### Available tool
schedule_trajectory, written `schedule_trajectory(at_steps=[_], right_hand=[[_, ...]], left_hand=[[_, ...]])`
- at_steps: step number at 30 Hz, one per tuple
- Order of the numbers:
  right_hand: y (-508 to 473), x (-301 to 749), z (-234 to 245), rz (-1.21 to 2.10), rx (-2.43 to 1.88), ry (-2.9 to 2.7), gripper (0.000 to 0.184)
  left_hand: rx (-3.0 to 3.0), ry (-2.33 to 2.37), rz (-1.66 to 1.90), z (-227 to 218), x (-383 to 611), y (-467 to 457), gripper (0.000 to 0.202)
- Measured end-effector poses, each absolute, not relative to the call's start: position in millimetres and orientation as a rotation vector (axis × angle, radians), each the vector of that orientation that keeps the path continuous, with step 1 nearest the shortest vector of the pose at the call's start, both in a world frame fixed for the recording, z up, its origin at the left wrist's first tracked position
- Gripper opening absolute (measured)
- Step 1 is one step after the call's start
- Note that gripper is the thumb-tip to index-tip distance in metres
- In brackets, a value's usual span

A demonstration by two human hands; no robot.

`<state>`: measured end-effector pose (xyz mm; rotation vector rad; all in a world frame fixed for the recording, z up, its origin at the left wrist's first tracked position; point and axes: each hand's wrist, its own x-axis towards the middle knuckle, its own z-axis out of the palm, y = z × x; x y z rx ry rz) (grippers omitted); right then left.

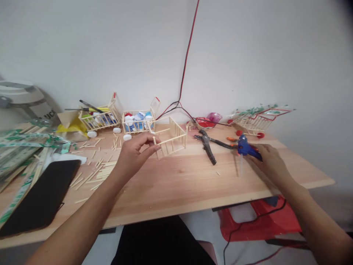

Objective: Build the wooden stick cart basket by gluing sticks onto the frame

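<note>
My left hand (140, 149) pinches the near left corner of a small open frame of thin wooden sticks (172, 140), tilted above the table. Over on the right, my right hand (268, 160) has its fingers round a blue hot glue gun (244, 146) with an orange part; a translucent stick hangs below it. Part of the glue gun's handle is hidden by the fingers. Black pliers (207, 147) lie open on the wood between my two hands.
Loose cut sticks (103, 171) and a black phone (41, 195) lie on the left. Stick carts (138, 121) holding bottle caps and pens stand near the wall, another cart (253, 123) at right. Red-black wires (182, 84) run down the wall. A red stool (256, 224) stands below.
</note>
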<state>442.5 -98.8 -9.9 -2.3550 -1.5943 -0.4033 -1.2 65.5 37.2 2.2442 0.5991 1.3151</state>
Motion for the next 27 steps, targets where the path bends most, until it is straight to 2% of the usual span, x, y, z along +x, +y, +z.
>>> schedule_trajectory(at_steps=[8,12,15,17,22,27], right_hand=[[-107,470,-20,-0.322,-2.300,-1.730,0.046],[-106,459,-5,-0.371,-2.245,-1.575,0.050],[-104,406,20,-0.455,-2.203,-1.295,0.041],[-98,354,35,-0.526,-1.986,-1.251,0.034],[-67,237,47,-0.294,-1.656,-1.585,0.021],[-38,195,39,-0.235,-1.579,-1.654,0.019]], left_hand=[[2.200,0.597,1.283,36,-1,66,0.014],[2.181,0.601,1.275,37,1,65,0.013],[2.169,0.602,1.262,37,2,64,0.012],[2.158,0.594,1.258,37,2,64,0.012],[2.148,0.601,1.263,35,2,63,0.013],[2.175,0.575,1.260,34,3,63,0.015]])
